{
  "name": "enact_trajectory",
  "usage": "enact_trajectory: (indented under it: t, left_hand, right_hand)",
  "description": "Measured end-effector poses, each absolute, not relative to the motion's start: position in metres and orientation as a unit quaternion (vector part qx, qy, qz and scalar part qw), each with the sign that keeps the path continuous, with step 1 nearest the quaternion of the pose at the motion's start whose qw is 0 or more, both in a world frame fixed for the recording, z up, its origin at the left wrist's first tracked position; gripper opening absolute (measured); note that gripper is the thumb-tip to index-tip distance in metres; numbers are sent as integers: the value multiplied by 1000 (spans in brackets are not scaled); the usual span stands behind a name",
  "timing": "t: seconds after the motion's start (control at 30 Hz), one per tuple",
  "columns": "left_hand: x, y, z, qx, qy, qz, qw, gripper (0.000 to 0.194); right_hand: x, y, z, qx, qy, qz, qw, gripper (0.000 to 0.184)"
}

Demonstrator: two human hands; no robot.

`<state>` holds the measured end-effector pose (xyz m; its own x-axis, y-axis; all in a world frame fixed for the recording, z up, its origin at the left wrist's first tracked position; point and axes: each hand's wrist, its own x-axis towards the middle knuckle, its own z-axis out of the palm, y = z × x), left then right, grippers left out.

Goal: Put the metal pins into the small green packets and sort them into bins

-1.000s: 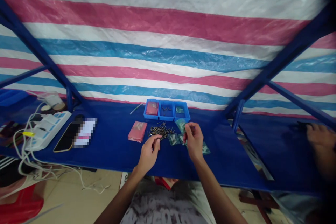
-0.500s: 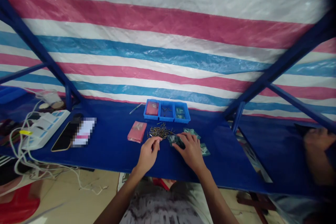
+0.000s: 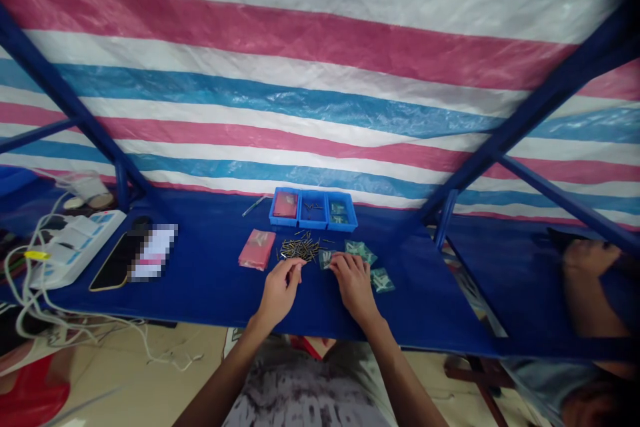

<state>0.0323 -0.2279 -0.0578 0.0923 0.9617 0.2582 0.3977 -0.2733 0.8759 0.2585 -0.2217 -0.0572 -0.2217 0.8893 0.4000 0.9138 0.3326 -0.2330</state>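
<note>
My left hand (image 3: pixel 281 288) is closed, thumb and forefinger pinched together at the near edge of a pile of dark and brassy screws (image 3: pixel 299 248); anything between the fingertips is too small to make out. On the right of the pile, my right hand (image 3: pixel 354 285) has its fingers drawn together on the edge of a small clear plastic bag (image 3: pixel 326 259) with pale bits in it. Two greenish plastic bags, one behind that hand (image 3: pixel 361 251) and one to its right (image 3: pixel 383 281), lie on the blue table. Left of the screws rests a stack of pink bags (image 3: pixel 257 249).
Three joined blue bins (image 3: pixel 313 209) stand behind the pile, holding pink bags, a few screws and green bags. A pen-like stick (image 3: pixel 253 205) lies beside them. Leftward are a phone (image 3: pixel 117 263) and a power strip (image 3: pixel 80 247). Another person's hand (image 3: pixel 593 257) is far right.
My right hand's spread fingers have come together on the small bag's edge, uncovering the green bags beside it. My left hand stays pinched by the screws. The view has shifted slightly.
</note>
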Motion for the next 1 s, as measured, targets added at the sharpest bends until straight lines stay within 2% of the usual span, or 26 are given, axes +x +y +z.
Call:
enact_trajectory:
  t: [0.13, 0.27, 0.4, 0.53, 0.63, 0.73, 0.87, 1.0]
  left_hand:
    - [32, -228, -58, 677, 501, 434, 319, 29]
    - [33, -228, -57, 683, 501, 431, 310, 28]
    - [35, -229, -55, 700, 498, 428, 281, 27]
    - [37, -230, -53, 755, 457, 403, 243, 42]
    - [38, -231, -53, 779, 432, 396, 222, 43]
    - [38, -230, -53, 787, 418, 398, 219, 41]
    - [36, -227, -54, 759, 444, 405, 250, 14]
    - [35, -224, -54, 723, 479, 400, 296, 36]
  right_hand:
    - [256, -222, -62, -572, -780, -22, 253, 28]
    - [252, -223, -63, -574, -757, 17, 311, 23]
    - [239, -228, -62, -577, -642, 189, 468, 29]
    - [222, -234, -60, -540, -515, 395, 536, 29]
    - [219, -234, -59, -522, -463, 457, 552, 32]
    - [223, -233, -58, -513, -467, 484, 533, 34]
    - [227, -233, -60, -498, -494, 500, 508, 39]
    - [227, -237, -64, -488, -486, 483, 541, 33]
